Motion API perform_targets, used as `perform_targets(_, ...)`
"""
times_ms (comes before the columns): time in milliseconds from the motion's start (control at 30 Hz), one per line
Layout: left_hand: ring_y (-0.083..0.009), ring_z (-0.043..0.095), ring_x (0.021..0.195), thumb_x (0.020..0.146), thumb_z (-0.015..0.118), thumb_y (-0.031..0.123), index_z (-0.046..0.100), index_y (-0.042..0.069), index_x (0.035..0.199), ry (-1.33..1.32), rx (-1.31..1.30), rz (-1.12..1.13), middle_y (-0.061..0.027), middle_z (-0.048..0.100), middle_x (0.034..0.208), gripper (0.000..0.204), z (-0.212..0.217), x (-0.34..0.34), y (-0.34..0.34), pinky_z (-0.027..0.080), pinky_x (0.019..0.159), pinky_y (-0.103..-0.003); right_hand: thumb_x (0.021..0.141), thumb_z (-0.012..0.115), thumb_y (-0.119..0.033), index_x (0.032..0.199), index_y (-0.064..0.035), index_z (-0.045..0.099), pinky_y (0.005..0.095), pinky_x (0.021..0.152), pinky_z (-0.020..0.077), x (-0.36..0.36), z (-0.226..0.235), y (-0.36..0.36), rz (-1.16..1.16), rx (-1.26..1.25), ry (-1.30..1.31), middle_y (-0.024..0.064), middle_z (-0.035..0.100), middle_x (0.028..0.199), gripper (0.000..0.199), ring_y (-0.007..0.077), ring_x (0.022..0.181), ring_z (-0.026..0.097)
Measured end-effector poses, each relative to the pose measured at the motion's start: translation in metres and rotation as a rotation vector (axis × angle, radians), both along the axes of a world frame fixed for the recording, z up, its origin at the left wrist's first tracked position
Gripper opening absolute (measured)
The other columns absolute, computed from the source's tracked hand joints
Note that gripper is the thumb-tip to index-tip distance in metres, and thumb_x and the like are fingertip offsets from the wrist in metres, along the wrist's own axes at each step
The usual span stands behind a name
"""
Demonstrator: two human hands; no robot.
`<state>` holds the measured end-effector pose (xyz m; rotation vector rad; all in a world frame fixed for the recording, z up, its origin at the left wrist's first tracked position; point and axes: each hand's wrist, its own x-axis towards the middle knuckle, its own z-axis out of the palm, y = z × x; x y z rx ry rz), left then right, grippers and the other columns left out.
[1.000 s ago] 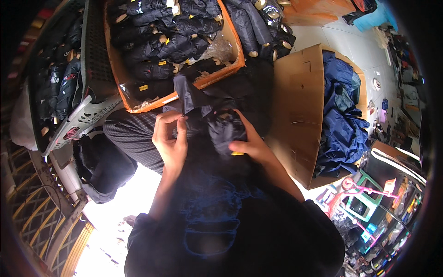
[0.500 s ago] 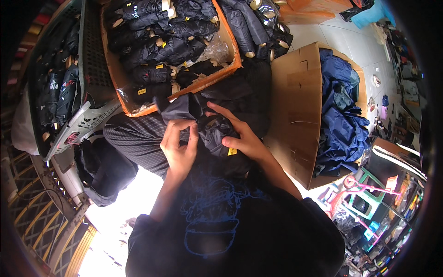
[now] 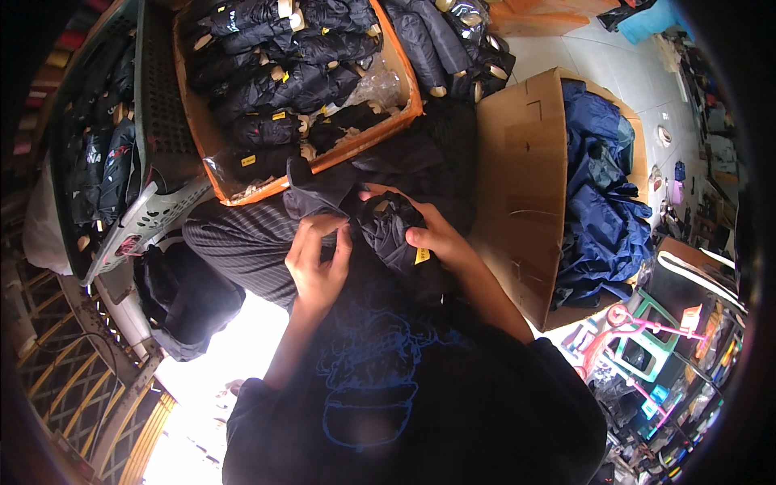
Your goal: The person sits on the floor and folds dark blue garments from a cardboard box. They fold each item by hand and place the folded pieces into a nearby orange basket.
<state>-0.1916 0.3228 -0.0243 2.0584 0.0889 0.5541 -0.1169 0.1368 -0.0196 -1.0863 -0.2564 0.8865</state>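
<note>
In the head view, the person sits over their lap with a dark garment [image 3: 388, 230] bunched into a tight roll just below the near edge of the orange crate [image 3: 404, 77]. The left hand [image 3: 317, 263] curls around the roll's left side, fingers bent and closed on a flap of the fabric. The right hand [image 3: 436, 238] cups the roll from the right, thumb on top, pressing beside a small yellow tag [image 3: 422, 255]. Both grips are closed on the cloth, not loose.

To do the rolling well, it seems wise to keep the right hand pinning the bundle firmly while the left draws the loose flap snug, so the roll ends as compact as the rolled dark garments [image 3: 283, 73] already packed in the crate, with the tag left showing outward.

A grey plastic basket [image 3: 153, 121] with more dark bundles stands to the far left; an open cardboard box [image 3: 517, 178] holding loose navy clothing [image 3: 598, 210] stands at the right.

Much is hard to read: dark cloth against the dark shirt hides the roll's lower edge, the left fingertips vanish into folds, and the fisheye rim blackens the corners. The bright patch of floor at lower left is washed out.
</note>
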Motion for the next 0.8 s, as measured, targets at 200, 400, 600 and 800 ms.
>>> perform_targets(200, -0.0246, 0.065, 0.078, 0.075, 0.065, -0.01, 0.061, -0.002, 0.088, 0.022, -0.015, 0.025, -0.0129, 0.065, 0.085, 0.016, 0.003, -0.004, 0.001, 0.051, 0.071, -0.03, 0.075, 0.074, -0.036, 0.131, 0.0076, 0.048, 0.0348, 0.107, 0.032, 0.001, 0.005, 0.009, -0.02, -0.351, -0.526, 0.0175, 0.04, 0.142, 0.076, 0.0262, 0.131, 0.041)
perform_targets(400, -0.025, 0.065, 0.077, 0.074, 0.064, -0.01, 0.06, -0.001, 0.086, -0.024, -0.014, 0.019, -0.0133, 0.064, 0.085, 0.015, 0.0, -0.007, 0.001, 0.051, 0.072, -0.03, 0.071, 0.079, -0.022, 0.126, 0.0055, 0.052, 0.0344, 0.102, 0.0378, -0.022, -0.008, 0.015, -0.276, -0.421, -0.502, 0.0159, 0.05, 0.13, 0.067, 0.0268, 0.121, 0.05)
perform_targets(600, -0.0175, 0.065, 0.084, 0.08, 0.061, -0.008, 0.055, -0.001, 0.105, 0.035, -0.6, 0.084, -0.012, 0.059, 0.101, 0.026, -0.022, -0.013, -0.011, 0.051, 0.077, -0.029, 0.073, 0.076, -0.018, 0.124, 0.0055, 0.053, 0.0314, 0.099, 0.0389, -0.025, -0.007, 0.011, -0.28, -0.461, -0.388, 0.0128, 0.054, 0.122, 0.061, 0.0223, 0.116, 0.053)
perform_targets(800, -0.0129, 0.061, 0.081, 0.088, 0.057, 0.001, 0.052, -0.001, 0.118, 0.313, -0.566, -0.02, -0.0093, 0.06, 0.104, 0.031, -0.016, -0.008, -0.005, 0.047, 0.075, -0.025, 0.072, 0.075, -0.019, 0.126, 0.0062, 0.052, 0.0321, 0.103, 0.0349, -0.026, -0.016, 0.008, -0.262, -0.349, -0.331, 0.0129, 0.051, 0.127, 0.064, 0.0223, 0.121, 0.048)
